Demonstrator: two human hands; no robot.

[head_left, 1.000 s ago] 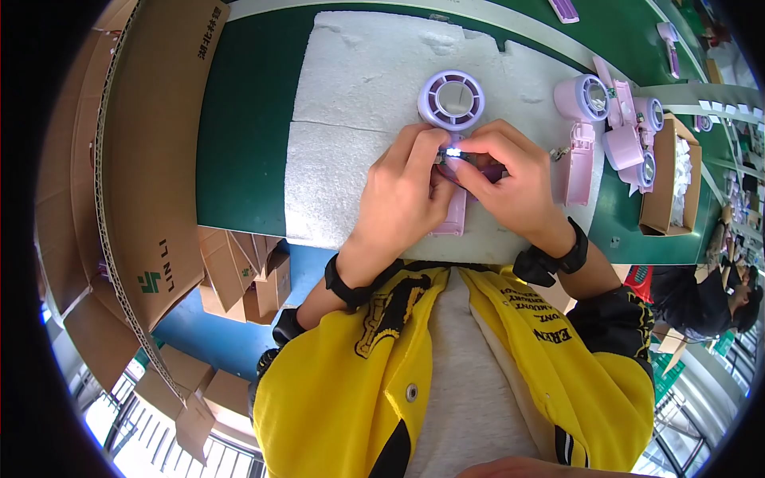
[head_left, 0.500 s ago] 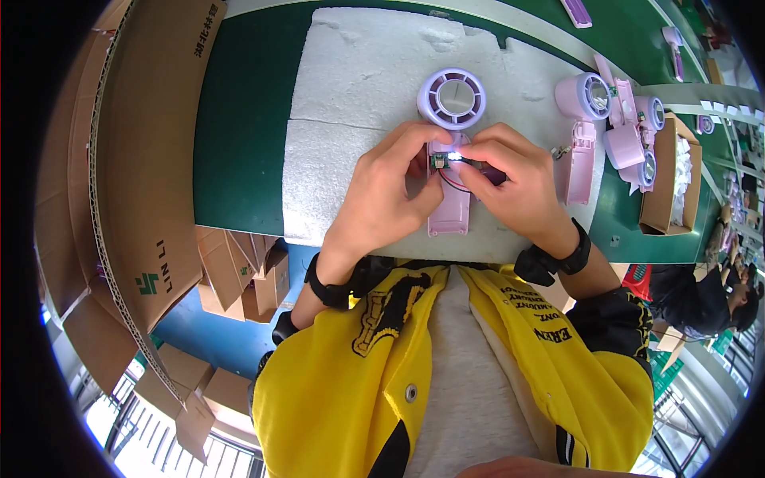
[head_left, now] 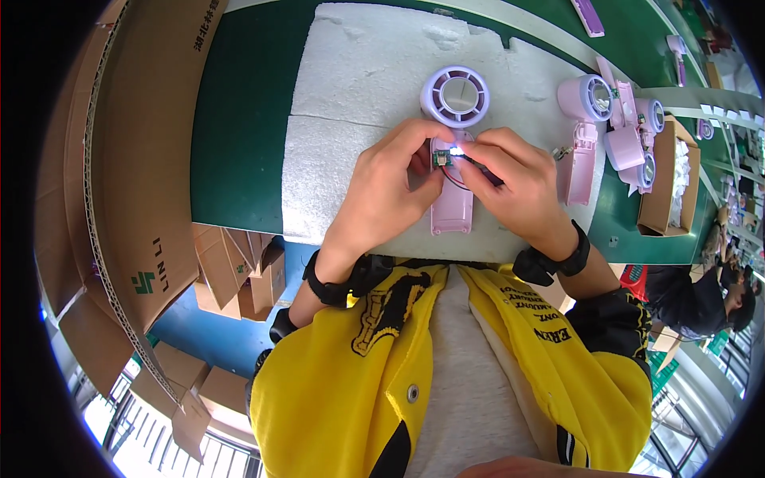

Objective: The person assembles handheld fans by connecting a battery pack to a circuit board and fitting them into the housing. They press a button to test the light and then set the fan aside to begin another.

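On the white foam sheet lies a lilac handheld fan, its round ringed head [head_left: 455, 96] at the far end and its opened pink handle shell [head_left: 452, 213] pointing toward me. A small green circuit board [head_left: 441, 158] sits in the handle, with thin red and black wires below it and a bright white light glowing beside it. My left hand [head_left: 392, 182] curls round the handle's left side, fingers and thumb bracketing the board. My right hand [head_left: 514, 177] is closed in a pinch on a dark slim thing [head_left: 483, 172], its tip by the light; its kind is mostly hidden.
White foam [head_left: 351, 64] covers part of the green table [head_left: 239, 143]. On the right are more lilac fan parts [head_left: 625, 147], a pink handle shell [head_left: 582, 163] and a cardboard box [head_left: 657, 195] holding white pieces. A large carton [head_left: 147, 159] rises at left. Another person [head_left: 693, 299] is far right.
The dark thing in my right hand now slants more narrowly between the fingers, and the glow has shifted slightly upward. Both hands stay at the fan handle; the view has moved a little.
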